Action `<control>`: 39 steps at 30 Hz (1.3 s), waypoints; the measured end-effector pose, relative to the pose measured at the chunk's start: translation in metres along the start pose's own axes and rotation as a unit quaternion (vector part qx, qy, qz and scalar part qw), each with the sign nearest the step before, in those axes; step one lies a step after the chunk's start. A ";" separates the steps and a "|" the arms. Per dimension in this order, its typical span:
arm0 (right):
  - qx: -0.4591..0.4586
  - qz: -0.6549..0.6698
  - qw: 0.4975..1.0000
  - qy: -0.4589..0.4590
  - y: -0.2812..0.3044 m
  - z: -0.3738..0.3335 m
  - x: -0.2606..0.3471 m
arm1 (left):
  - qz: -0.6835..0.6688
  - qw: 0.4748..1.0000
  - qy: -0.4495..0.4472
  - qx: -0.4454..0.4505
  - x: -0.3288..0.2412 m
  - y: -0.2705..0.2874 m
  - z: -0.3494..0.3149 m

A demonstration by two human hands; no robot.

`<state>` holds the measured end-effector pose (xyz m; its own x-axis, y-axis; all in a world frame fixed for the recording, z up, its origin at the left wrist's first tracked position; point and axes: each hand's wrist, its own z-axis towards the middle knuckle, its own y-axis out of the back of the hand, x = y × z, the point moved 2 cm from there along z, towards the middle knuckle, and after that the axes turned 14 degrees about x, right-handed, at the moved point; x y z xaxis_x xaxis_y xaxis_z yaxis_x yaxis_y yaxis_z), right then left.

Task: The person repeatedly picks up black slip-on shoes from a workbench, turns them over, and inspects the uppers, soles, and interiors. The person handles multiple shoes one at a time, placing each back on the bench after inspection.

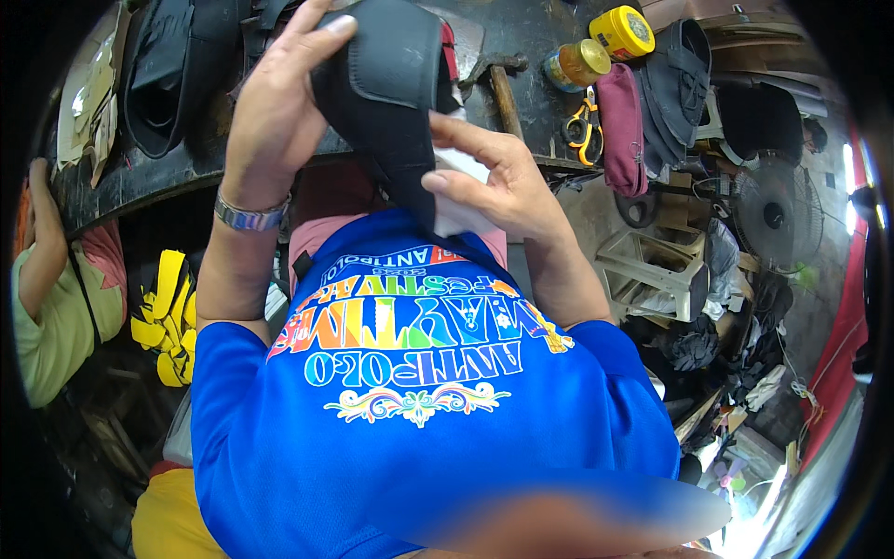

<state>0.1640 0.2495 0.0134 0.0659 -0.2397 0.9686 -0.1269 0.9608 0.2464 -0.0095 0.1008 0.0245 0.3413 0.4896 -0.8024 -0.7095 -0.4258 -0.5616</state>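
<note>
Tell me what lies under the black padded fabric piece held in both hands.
Under the black padded fabric piece, a white cloth shows beneath the right hand; the left hand grips its top. The underside stays hidden.

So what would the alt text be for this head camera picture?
A person in a blue shirt holds a black padded fabric piece in the left hand, while the right hand presses a white cloth against it, above a dark workbench.

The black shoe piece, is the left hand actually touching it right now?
Touching. The head view shows the left hand wrapped over the top of the black shoe piece, fingers pressed onto its surface, while the right hand steadies it from below.
</note>
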 end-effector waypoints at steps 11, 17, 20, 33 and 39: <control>-0.149 0.369 0.914 0.081 0.007 0.006 -0.011 | 0.147 0.976 -0.143 0.074 0.001 -0.024 0.000; -0.147 0.633 0.742 0.168 0.039 -0.008 -0.066 | 0.076 0.997 0.019 0.009 0.043 0.020 -0.018; -0.086 0.706 0.684 0.162 0.026 -0.006 -0.084 | -0.229 0.949 0.213 0.050 0.072 0.023 -0.034; -0.144 0.606 0.781 0.044 0.003 -0.012 -0.090 | -0.214 0.970 0.107 0.032 0.090 0.047 -0.046; -0.098 0.639 0.761 0.055 -0.002 -0.017 -0.076 | -0.221 0.955 0.194 0.031 0.093 0.045 -0.051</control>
<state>0.1759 0.2686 -0.0616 0.0968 0.9108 0.4014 -0.0079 0.4040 -0.9147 0.0212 0.0884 -0.0857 0.8105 0.2877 -0.5102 -0.4733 -0.1912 -0.8599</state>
